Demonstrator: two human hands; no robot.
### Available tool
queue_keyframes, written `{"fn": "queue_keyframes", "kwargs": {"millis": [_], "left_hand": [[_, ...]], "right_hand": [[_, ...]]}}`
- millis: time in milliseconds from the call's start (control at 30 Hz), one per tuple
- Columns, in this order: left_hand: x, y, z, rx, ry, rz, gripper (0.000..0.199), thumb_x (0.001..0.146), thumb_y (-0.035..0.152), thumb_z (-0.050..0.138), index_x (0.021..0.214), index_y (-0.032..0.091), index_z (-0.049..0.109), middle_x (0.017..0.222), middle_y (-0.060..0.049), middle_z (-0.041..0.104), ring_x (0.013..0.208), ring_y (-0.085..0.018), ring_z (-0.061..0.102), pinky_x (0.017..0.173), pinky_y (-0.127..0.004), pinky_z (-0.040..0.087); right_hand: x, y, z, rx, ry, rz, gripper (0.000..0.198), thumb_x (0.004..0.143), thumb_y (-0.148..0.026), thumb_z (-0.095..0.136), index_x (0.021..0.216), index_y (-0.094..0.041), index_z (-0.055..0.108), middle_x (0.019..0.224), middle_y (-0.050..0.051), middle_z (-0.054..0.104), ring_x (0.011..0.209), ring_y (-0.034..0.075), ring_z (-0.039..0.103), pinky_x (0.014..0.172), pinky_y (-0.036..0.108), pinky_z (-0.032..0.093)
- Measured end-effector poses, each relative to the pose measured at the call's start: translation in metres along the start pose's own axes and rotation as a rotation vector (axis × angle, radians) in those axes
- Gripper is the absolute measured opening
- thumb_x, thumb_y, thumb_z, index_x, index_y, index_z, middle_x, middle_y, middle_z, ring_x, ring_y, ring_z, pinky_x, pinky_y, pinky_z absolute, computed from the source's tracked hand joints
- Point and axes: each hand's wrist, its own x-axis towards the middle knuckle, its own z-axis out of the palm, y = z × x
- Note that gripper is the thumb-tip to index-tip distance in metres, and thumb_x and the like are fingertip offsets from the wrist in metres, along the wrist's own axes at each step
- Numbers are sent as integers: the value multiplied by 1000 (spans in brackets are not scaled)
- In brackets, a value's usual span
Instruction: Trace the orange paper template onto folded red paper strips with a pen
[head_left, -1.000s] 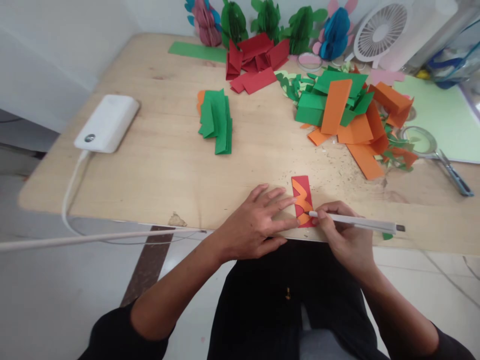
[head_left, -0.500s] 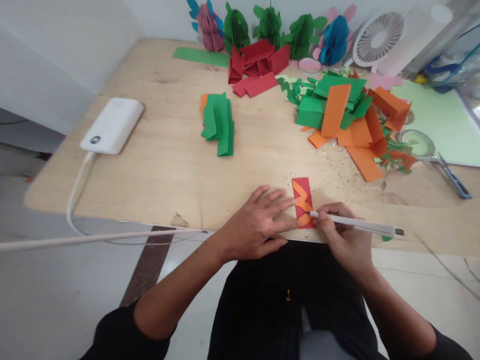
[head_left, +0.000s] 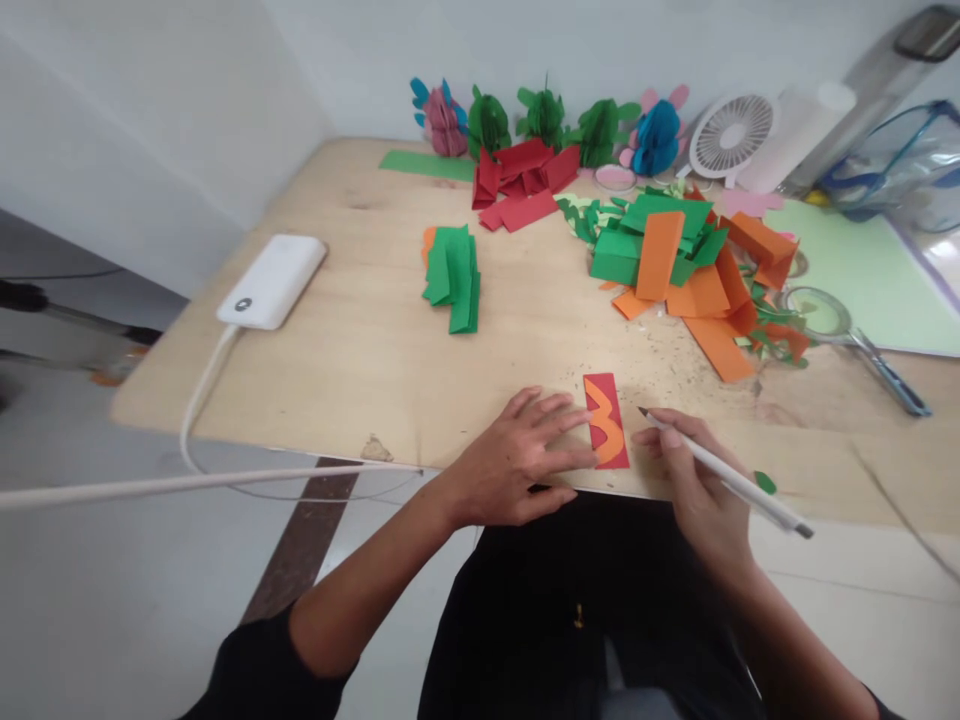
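My left hand [head_left: 529, 460] lies flat with its fingers spread. Its fingertips press on the left edge of a curvy orange paper cutout [head_left: 611, 438]. Beneath the cutout is a folded red paper strip [head_left: 616, 400], close to the table's front edge. A white pen [head_left: 731, 478] is pinched in my right hand [head_left: 701, 470], just right of the strip. The dark pen tip is raised and apart from the paper, pointing to the upper left. A small green paper leaf [head_left: 765, 482] lies beside my right hand.
Green folded papers [head_left: 454, 275] lie at mid-table. Red papers [head_left: 525, 175] and a heap of green and orange papers [head_left: 660, 250] sit farther back. A white power bank [head_left: 274, 280] with a cable stands left. A cutter [head_left: 889, 370], small fan [head_left: 733, 135] and paper figures [head_left: 544, 118] are also present.
My right hand has drawn the pen off the cutout and to the right, tilting its rear end downward. My left hand keeps pressing the cutout. The camera view has shifted slightly upward.
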Motion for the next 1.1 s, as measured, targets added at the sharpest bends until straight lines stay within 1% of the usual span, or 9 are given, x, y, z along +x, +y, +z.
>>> {"fn": "queue_keyframes", "kwargs": {"millis": [100, 200, 267, 333, 467, 567, 667, 867, 1100], "left_hand": [[2, 2, 3, -150, 177, -36, 32, 88, 34, 60, 118, 24, 62, 131, -8, 59, 128, -26, 47, 113, -47, 32], [13, 7, 9, -188, 337, -194, 23, 89, 30, 57, 109, 21, 64, 109, -7, 66, 109, -23, 56, 104, -43, 42], [23, 12, 14, -140, 373, -309, 18, 88, 27, 58, 102, 21, 65, 102, -6, 66, 103, -23, 57, 100, -43, 44], [33, 18, 18, -72, 356, -388, 15, 85, 27, 62, 98, 20, 66, 98, -6, 65, 102, -24, 56, 98, -42, 43], [50, 28, 21, 69, 247, -527, 14, 80, 28, 69, 91, 20, 65, 97, -6, 65, 100, -25, 54, 96, -43, 42], [58, 32, 20, 94, 193, -641, 11, 79, 27, 69, 86, 21, 65, 96, -5, 65, 99, -26, 54, 93, -43, 42], [62, 35, 18, 100, 179, -698, 7, 78, 25, 69, 82, 21, 64, 95, -5, 65, 100, -27, 54, 91, -43, 41], [64, 41, 23, 99, 226, -730, 8, 76, 22, 71, 77, 21, 63, 94, -4, 66, 101, -27, 55, 91, -43, 40], [59, 48, 35, 69, 374, -718, 11, 78, 15, 66, 74, 21, 58, 89, -2, 68, 99, -24, 57, 94, -44, 40]], "right_hand": [[-4, 4, 4, -12, 37, -35, 22, 94, -35, 52, 109, -25, 65, 87, 1, 73, 81, 15, 68, 75, 28, 53], [-4, 6, 9, -17, 56, -69, 23, 94, -35, 51, 109, -24, 65, 90, 2, 74, 85, 17, 69, 77, 30, 55], [-4, 8, 10, -47, 61, -90, 23, 93, -35, 51, 108, -24, 64, 92, 3, 74, 87, 18, 70, 79, 32, 56], [-4, 11, 9, -79, 57, -101, 23, 93, -36, 51, 107, -24, 64, 94, 4, 74, 89, 19, 70, 81, 34, 56], [-5, 14, 9, -101, 48, -122, 23, 94, -37, 49, 105, -24, 64, 94, 5, 74, 91, 21, 70, 82, 36, 57], [-6, 14, 10, -87, 31, -152, 22, 94, -36, 48, 106, -25, 63, 95, 5, 74, 92, 20, 70, 84, 37, 56], [-5, 14, 10, -79, 39, -163, 23, 94, -36, 49, 106, -24, 63, 96, 6, 74, 92, 20, 70, 86, 38, 55], [-6, 18, 11, -60, 54, -190, 24, 94, -35, 48, 107, -23, 63, 95, 6, 74, 93, 20, 69, 87, 38, 53], [-4, 23, 11, -60, 51, -252, 24, 91, -33, 50, 111, -24, 62, 97, 6, 74, 93, 21, 70, 87, 38, 54]]}}
